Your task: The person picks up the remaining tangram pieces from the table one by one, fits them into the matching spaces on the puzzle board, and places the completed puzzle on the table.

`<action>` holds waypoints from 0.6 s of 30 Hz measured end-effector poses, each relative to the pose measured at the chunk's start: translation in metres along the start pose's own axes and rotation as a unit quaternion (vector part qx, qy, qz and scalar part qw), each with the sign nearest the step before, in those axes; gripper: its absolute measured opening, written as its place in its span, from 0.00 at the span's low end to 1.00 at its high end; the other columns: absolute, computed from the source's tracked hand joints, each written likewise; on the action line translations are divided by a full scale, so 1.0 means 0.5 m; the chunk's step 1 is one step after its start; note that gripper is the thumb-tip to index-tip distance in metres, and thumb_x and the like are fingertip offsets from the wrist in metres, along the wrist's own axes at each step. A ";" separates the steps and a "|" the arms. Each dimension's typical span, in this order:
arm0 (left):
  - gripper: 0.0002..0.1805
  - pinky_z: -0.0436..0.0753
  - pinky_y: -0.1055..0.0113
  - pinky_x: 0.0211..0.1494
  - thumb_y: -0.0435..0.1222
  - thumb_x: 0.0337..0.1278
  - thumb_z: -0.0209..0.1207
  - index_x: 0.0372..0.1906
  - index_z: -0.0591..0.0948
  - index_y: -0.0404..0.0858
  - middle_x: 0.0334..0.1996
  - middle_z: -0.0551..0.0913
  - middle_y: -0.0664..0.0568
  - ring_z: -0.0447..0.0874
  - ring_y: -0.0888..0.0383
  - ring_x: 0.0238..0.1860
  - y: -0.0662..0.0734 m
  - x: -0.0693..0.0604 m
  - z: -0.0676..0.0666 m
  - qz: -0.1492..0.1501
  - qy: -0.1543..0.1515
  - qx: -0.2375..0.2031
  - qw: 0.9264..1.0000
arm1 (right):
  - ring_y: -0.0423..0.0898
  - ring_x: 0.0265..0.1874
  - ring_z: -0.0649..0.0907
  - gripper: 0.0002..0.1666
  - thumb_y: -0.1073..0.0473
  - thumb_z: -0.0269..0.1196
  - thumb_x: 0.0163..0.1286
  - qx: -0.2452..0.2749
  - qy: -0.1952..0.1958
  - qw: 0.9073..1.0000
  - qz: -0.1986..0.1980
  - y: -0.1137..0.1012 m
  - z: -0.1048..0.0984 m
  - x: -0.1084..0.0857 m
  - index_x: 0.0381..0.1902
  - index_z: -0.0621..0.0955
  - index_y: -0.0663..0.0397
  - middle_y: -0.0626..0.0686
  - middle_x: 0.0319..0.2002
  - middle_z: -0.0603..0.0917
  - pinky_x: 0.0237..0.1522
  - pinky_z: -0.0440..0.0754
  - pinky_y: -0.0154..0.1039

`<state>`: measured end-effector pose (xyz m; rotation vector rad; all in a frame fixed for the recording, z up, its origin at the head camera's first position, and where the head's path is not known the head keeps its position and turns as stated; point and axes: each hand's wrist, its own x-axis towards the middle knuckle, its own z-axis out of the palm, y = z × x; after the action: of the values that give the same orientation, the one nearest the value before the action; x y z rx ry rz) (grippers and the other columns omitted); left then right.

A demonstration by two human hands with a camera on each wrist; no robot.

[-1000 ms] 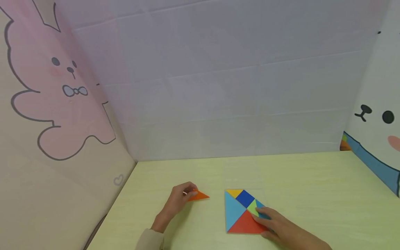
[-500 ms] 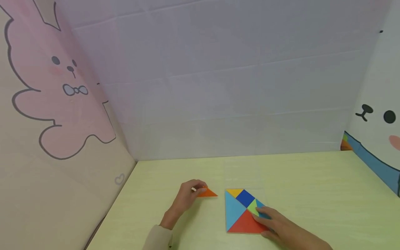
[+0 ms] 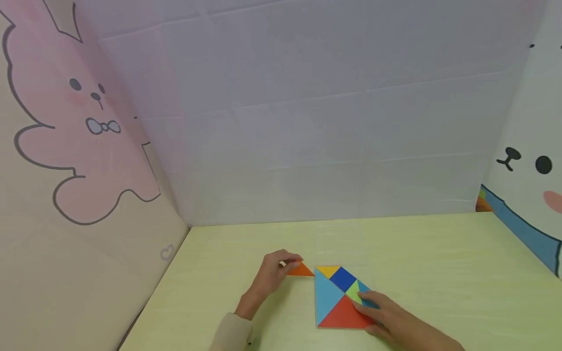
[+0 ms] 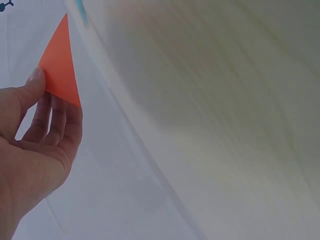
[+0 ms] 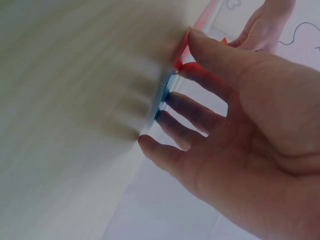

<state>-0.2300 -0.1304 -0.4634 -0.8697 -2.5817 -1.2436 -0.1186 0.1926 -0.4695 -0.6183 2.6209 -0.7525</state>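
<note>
My left hand (image 3: 270, 274) pinches an orange triangle tangram piece (image 3: 302, 270) between thumb and fingers. In the left wrist view, the orange triangle (image 4: 61, 70) points away from the fingertips. Its tip is at the upper left corner of a group of flat tangram pieces on the table; I cannot tell whether they touch. The group includes a light blue triangle (image 3: 326, 298), a red triangle (image 3: 343, 316), a yellow triangle (image 3: 328, 271), a dark blue square (image 3: 343, 279) and a green piece (image 3: 353, 293). Fingertips of my right hand (image 3: 392, 314) rest on the group's right side, partly hiding a blue piece (image 3: 364, 287).
The pale yellow table (image 3: 430, 258) extends around the pieces. Behind it rises a whitish cloth wall (image 3: 307, 146). A pink rabbit print (image 3: 101, 161) covers the left wall, and a white animal print (image 3: 527, 185) the right.
My left hand has carried the orange triangle rightward and slightly away, up to the group's upper left corner. My right hand and the other tangram pieces have stayed put.
</note>
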 end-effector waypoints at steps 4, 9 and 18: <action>0.09 0.83 0.70 0.38 0.32 0.66 0.66 0.47 0.90 0.34 0.37 0.88 0.52 0.82 0.58 0.35 0.006 0.008 0.009 0.003 -0.002 -0.006 1.000 | 0.59 0.67 0.73 0.33 0.40 0.64 0.72 -0.005 0.001 1.000 -0.006 0.001 0.000 -0.002 0.72 0.76 0.38 0.52 0.72 0.69 0.55 0.84 0.52; 0.09 0.84 0.70 0.38 0.31 0.66 0.65 0.47 0.90 0.34 0.37 0.88 0.51 0.83 0.58 0.35 0.013 0.022 0.023 0.009 -0.008 -0.018 1.000 | 0.57 0.67 0.73 0.33 0.37 0.62 0.73 -0.010 0.003 1.000 -0.012 0.004 -0.001 -0.008 0.73 0.76 0.37 0.51 0.72 0.69 0.56 0.84 0.51; 0.09 0.83 0.71 0.39 0.31 0.67 0.64 0.47 0.90 0.34 0.38 0.89 0.51 0.82 0.60 0.35 0.025 0.045 0.050 0.008 -0.011 -0.022 1.000 | 0.57 0.67 0.72 0.32 0.38 0.62 0.73 -0.008 0.002 1.000 -0.016 0.004 0.000 -0.008 0.73 0.76 0.35 0.51 0.73 0.69 0.56 0.83 0.51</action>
<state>-0.2386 -0.0954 -0.4628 -0.9145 -2.5686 -1.2996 -0.1159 0.1960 -0.4696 -0.6655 2.6287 -0.7446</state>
